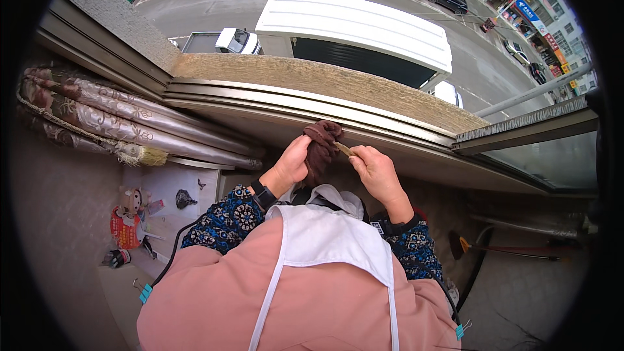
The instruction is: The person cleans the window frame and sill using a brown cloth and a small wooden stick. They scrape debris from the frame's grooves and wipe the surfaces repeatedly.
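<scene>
My left hand (291,162) grips a bunched dark brown cloth (321,148) close to the inner edge of the window sill. One part of the cloth hangs down in front of my white apron (336,243). Between the thumb and fingers of my right hand (378,170) is a thin, flat, tan strip (344,149), and its far end meets the right side of the cloth. What the strip is made of, I cannot tell. Just beyond both hands runs the metal sliding-window track (302,106).
A tied patterned curtain (131,112) with a tasselled cord hangs at left. Below it, a white tabletop (195,180) carries a doll (132,201) and small items. The window frame (526,129) angles in at right, near a broom (458,245). Outside, a street lies far below.
</scene>
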A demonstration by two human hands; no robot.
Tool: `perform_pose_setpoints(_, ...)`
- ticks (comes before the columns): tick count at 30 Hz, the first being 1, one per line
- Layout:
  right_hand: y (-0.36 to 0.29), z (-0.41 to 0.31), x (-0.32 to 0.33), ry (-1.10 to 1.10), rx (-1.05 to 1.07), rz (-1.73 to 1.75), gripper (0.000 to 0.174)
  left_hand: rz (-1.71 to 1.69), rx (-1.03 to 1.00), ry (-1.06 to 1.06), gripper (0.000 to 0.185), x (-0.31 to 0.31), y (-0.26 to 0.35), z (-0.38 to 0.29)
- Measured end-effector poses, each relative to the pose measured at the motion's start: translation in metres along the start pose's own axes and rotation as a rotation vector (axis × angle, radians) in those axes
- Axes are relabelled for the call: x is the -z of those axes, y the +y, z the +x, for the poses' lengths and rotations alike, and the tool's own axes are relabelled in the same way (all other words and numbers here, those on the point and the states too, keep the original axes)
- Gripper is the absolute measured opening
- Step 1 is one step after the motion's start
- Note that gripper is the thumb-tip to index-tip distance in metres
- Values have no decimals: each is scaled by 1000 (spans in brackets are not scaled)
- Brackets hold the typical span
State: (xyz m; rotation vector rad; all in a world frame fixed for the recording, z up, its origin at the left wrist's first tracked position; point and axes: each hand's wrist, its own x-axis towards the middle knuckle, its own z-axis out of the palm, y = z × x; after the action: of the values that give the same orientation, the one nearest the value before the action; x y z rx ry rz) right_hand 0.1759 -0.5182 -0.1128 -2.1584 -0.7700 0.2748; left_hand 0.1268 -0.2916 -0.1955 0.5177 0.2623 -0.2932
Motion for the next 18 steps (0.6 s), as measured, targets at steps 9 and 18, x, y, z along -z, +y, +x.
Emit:
perform_pose_setpoints(9, -14, 10, -25, 158, -19, 30, 23, 33, -10, -6, 37, -14, 6, -2)
perform_pose_setpoints(18, -17, 15, -32, 161, -64, -405, 22, 163, -25, 51, 29, -14, 5, -16)
